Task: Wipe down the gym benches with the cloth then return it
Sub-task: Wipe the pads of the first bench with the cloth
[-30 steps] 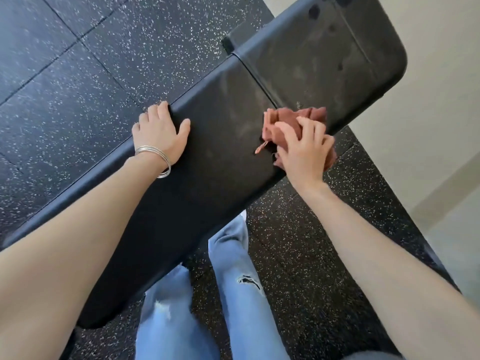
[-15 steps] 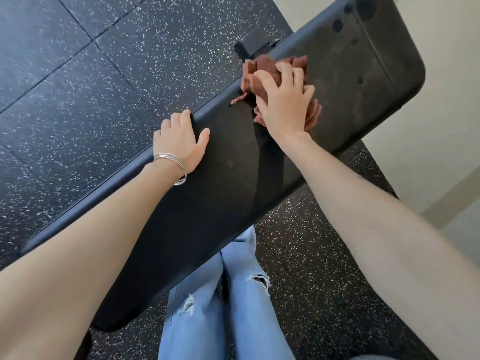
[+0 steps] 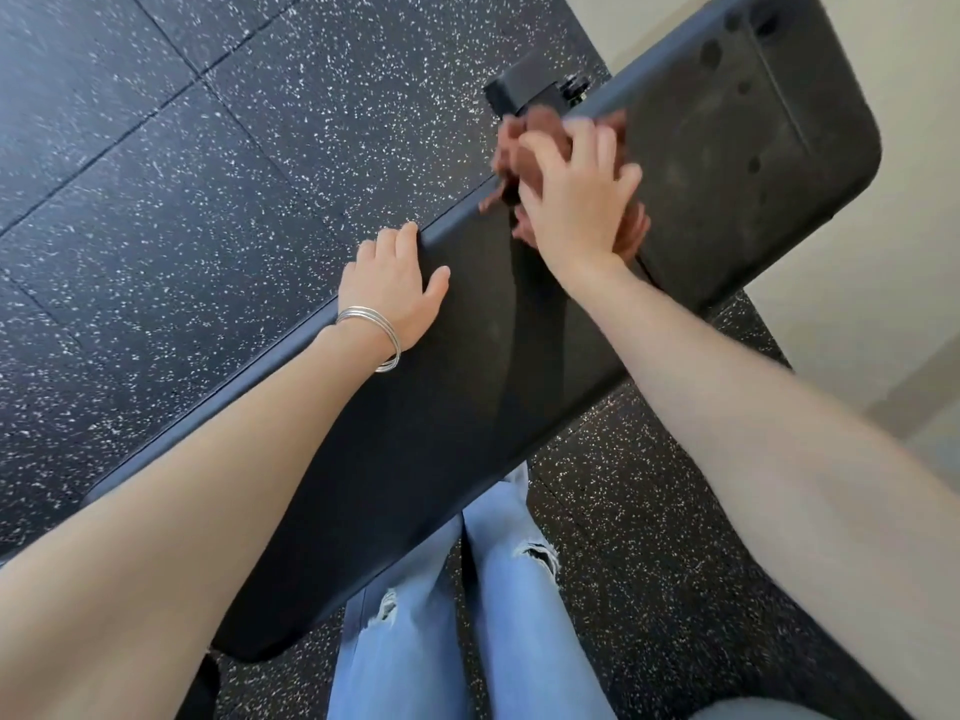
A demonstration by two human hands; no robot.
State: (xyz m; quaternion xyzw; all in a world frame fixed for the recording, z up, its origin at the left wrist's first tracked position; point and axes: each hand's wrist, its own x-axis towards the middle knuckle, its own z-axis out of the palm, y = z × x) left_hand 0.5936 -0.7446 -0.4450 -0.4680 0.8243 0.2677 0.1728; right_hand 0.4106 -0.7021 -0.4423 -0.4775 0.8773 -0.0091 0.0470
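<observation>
here the right hand (image 3: 576, 200), fingers bent, clutches the bunched rust-brown cloth (image 3: 535, 129) on the gym bench (image 3: 467, 407) at one o'clock; the left hand (image 3: 395, 283) lies flat, fingers relaxed, at the cloth's seven o'clock.

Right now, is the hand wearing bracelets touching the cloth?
Apart. The head view shows the left hand resting on the bench edge, with bare black padding between it and the cloth under the right hand.
</observation>
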